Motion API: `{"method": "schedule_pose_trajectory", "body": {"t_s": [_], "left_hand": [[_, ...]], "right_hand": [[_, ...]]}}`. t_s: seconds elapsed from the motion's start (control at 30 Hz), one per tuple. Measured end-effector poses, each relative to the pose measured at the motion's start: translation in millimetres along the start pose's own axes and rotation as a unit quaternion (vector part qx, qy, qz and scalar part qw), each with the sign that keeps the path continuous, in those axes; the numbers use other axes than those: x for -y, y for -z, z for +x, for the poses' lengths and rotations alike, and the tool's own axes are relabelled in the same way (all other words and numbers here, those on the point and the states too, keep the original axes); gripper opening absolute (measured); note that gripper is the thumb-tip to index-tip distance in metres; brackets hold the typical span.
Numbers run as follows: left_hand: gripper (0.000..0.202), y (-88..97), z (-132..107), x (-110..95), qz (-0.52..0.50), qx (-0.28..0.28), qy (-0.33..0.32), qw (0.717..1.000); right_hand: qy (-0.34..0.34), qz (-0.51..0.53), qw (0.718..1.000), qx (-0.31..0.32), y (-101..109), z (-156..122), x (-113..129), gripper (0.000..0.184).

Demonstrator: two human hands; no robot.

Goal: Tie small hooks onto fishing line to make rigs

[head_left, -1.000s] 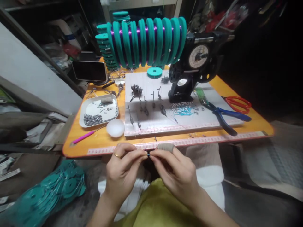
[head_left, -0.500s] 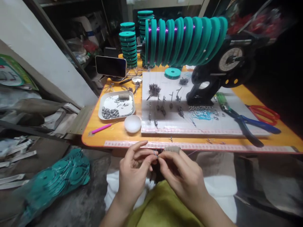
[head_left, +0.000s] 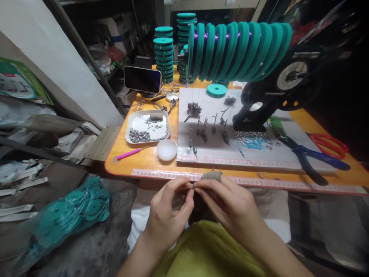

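Observation:
My left hand [head_left: 171,207] and my right hand [head_left: 230,198] meet fingertip to fingertip just off the table's front edge. Between them is a thin bluish line, mostly hidden by the fingers now. The right thumb and forefinger are pinched together; a grey-beige wrap [head_left: 212,176] covers part of a right finger. On the left, the fingers curl in toward the thumb at the same spot. Ahead on a pale board [head_left: 198,152] lie several dark sinkers with small stems [head_left: 226,136]. A row of teal spools [head_left: 239,52] with purple line hangs above the board on a black machine [head_left: 253,111].
A white tray [head_left: 133,119] of grey metal pieces, a round white dish [head_left: 167,150] and a pink-handled tool [head_left: 128,154] are at left. Pliers [head_left: 305,157] and red-handled scissors [head_left: 331,146] lie right. Behind stand a phone [head_left: 142,79] and stacked spools [head_left: 163,57].
The left fingers have drawn in and curled closer to the right fingertips, hiding the bluish strand. The view has shifted slightly, so the table appears farther right.

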State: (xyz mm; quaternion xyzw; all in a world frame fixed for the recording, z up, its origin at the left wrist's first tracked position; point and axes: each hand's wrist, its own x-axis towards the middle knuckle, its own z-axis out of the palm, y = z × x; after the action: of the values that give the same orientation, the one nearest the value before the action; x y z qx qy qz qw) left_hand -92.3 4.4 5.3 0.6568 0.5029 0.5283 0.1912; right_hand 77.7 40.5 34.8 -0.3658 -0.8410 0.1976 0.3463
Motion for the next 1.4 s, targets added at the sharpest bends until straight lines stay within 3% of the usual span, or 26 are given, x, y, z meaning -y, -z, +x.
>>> {"method": "schedule_pose_trajectory", "body": {"t_s": [0.23, 0.43, 0.57, 0.83, 1.07, 1.17, 1.27, 1.33, 1.4], "left_hand": [[0.04, 4.3, 2, -5, 0.015, -0.009, -0.01, 1.0], [0.038, 10.8, 6, -6, 0.082, 0.0, -0.085, 0.993], [0.039, 12.4, 6, -6, 0.098, 0.009, -0.097, 0.99], [0.041, 9.3, 6, -7, 0.007, -0.023, 0.05, 0.998], [0.04, 7.5, 9, -4, -0.051, -0.028, 0.069, 0.996], [0.03, 2.2, 7, -2, -0.15, -0.027, 0.156, 0.976], [0.026, -5.9, 6, 0, -0.269, -0.04, 0.248, 0.93], [0.022, -9.5, 7, 0, -0.305, -0.04, 0.269, 0.913], [0.011, -10.0, 9, 0, -0.291, -0.026, 0.254, 0.922]], "right_hand": [[0.008, 0.044, 0.997, 0.068, 14, 13, -3, 0.031], [-0.002, 0.052, 0.992, 0.115, 15, 22, 2, 0.021], [0.005, 0.054, 0.992, 0.117, 11, 24, 0, 0.017], [0.032, 0.06, 0.993, 0.092, 10, 21, -5, 0.025], [0.043, 0.042, 0.997, 0.053, 7, 24, -5, 0.023], [0.04, 0.041, 0.998, 0.025, 7, 22, -1, 0.023], [0.029, 0.05, 0.998, -0.007, 6, 20, 1, 0.023], [0.024, 0.053, 0.998, -0.026, 6, 18, 2, 0.022], [0.017, 0.049, 0.998, -0.044, 5, 17, 2, 0.019]]}}
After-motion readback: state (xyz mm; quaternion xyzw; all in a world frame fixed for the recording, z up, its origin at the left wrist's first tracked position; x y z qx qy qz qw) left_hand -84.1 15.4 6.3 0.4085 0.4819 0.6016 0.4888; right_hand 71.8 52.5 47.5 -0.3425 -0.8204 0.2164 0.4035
